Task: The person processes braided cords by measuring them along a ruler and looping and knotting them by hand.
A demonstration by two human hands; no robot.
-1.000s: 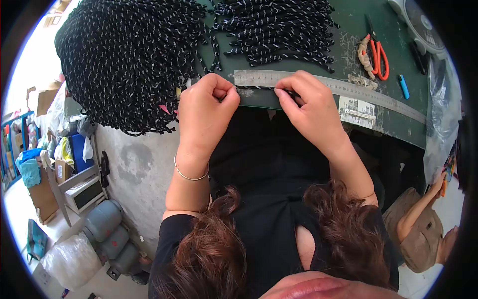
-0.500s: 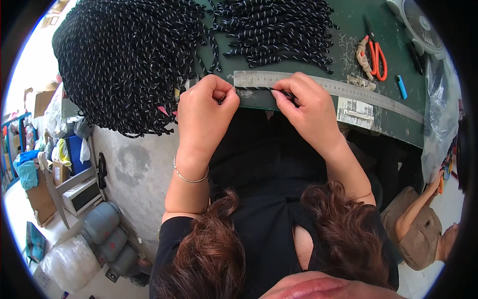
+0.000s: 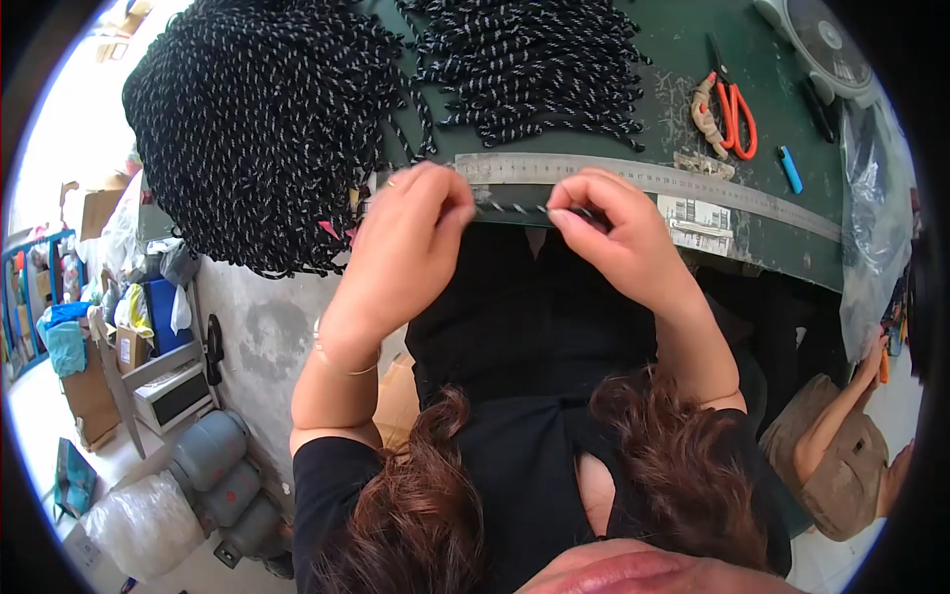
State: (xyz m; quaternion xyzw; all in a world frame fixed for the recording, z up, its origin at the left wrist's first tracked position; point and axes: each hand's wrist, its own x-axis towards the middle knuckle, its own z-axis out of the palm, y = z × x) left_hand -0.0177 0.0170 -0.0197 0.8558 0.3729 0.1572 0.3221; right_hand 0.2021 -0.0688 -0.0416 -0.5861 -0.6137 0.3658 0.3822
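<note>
A short black cord flecked with white stretches between my two hands at the table's near edge. My left hand pinches its left end, the fingers slightly blurred. At the other end, my right hand is closed around the cord with thumb and forefinger, hiding that end. Just beyond the cord lies a long metal ruler, apart from it. Left of my left hand, a big heap of the same cord hangs over the table edge. Behind the ruler, cut cords lie stacked side by side.
Orange-handled scissors, a blue lighter and a printed label lie on the green table. A fan stands at the far right corner, above a clear plastic bag. Another person works at the right.
Both hands have drawn slightly toward my body, with the cord now lower and farther from the ruler. My left wrist and forearm have shifted left.
</note>
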